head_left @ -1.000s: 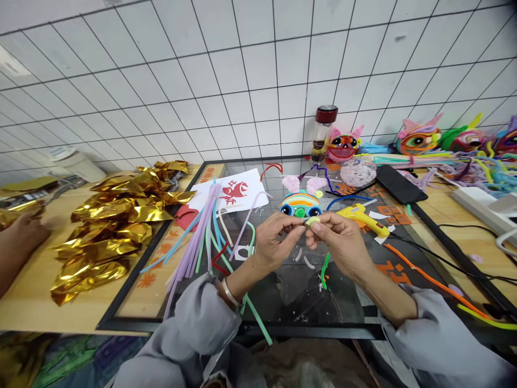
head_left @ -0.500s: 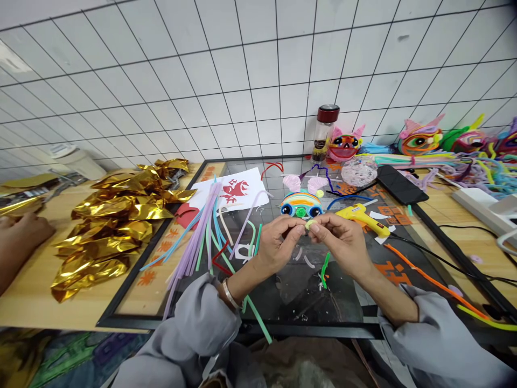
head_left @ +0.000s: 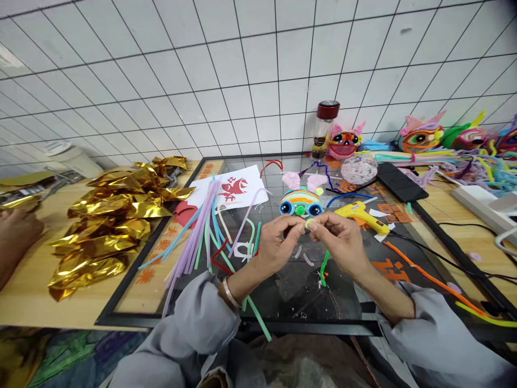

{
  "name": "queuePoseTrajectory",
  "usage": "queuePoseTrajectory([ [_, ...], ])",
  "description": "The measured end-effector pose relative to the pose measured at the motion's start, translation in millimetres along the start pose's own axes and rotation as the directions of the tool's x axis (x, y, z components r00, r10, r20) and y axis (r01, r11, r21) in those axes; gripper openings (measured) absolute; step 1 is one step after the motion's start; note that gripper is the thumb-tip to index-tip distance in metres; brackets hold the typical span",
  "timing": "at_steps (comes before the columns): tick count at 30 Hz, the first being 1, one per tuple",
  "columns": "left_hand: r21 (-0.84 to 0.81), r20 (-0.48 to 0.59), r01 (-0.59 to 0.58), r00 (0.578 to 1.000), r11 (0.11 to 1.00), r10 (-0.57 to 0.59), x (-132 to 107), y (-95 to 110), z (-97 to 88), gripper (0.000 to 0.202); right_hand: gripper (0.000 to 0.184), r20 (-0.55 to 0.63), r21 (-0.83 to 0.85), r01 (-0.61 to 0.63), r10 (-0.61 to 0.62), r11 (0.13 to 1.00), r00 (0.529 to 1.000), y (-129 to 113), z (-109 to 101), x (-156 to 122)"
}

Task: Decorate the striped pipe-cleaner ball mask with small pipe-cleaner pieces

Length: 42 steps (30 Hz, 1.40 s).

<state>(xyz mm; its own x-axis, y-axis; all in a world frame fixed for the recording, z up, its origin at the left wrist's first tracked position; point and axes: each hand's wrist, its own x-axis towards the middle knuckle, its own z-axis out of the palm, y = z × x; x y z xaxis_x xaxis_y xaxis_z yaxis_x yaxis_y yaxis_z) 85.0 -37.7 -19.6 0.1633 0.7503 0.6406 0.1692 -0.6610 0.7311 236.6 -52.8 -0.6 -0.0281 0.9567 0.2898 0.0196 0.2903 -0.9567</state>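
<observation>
At the left, crumpled packets [head_left: 92,237] are wrapped in glossy, mirror-like gold foil, and the tabletop [head_left: 28,296] is finished in smooth, pale-grained wood. At centre, a dark sheet [head_left: 301,296] is given a glossy look. Matt surfaces are shown by the white paper [head_left: 255,183] and the fuzzy stems [head_left: 189,242]. The striped animal head [head_left: 301,199] is covered in fuzzy strands. Right of centre, smooth yellow plastic is seen on the glue gun [head_left: 360,213]. At the bottom, the sleeves [head_left: 202,312] are made of matt, creased grey cloth. The texture of the pale yellow piece [head_left: 309,222] cannot be judged.
</observation>
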Motion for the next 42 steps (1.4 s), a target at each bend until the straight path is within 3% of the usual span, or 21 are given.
queuePoseTrajectory([
  [5,-0.050,-0.044,0.086,0.995,0.995,-0.088,-1.8,1.7,0.2,0.019,0.024,0.015,0.156,-0.092,0.091,0.983,0.996,1.0,-0.1,0.0],
  [8,-0.001,-0.080,0.033,0.996,0.999,-0.033,-2.4,1.9,0.1,0.015,0.024,-0.002,0.168,-0.103,0.105,0.980,0.994,-0.7,0.3,-0.1],
  [13,0.118,-0.052,-0.069,0.996,0.991,0.076,-1.3,5.1,-0.3,0.013,0.022,-0.032,0.116,-0.058,0.063,0.992,0.998,0.4,0.6,-0.5],
  [19,0.140,-0.053,-0.108,0.992,0.984,0.116,-1.7,4.2,0.8,0.013,0.019,-0.041,0.034,0.028,-0.027,0.999,0.999,5.8,1.3,-3.6],
  [31,0.069,-0.072,0.081,0.995,0.994,-0.076,-2.7,6.9,2.1,0.014,0.027,0.085,-0.079,0.078,-0.071,0.994,0.994,5.5,-5.3,-3.9],
  [37,-0.017,-0.022,0.099,0.995,0.995,-0.099,-2.8,7.3,1.5,0.015,0.022,0.081,-0.257,0.217,-0.203,0.942,0.976,4.2,-5.3,-3.8],
  [42,-0.050,0.011,0.185,0.983,0.981,-0.185,-3.1,7.1,0.9,0.022,0.020,0.194,-0.395,0.416,-0.368,0.819,0.909,-1.3,-6.0,-3.5],
])
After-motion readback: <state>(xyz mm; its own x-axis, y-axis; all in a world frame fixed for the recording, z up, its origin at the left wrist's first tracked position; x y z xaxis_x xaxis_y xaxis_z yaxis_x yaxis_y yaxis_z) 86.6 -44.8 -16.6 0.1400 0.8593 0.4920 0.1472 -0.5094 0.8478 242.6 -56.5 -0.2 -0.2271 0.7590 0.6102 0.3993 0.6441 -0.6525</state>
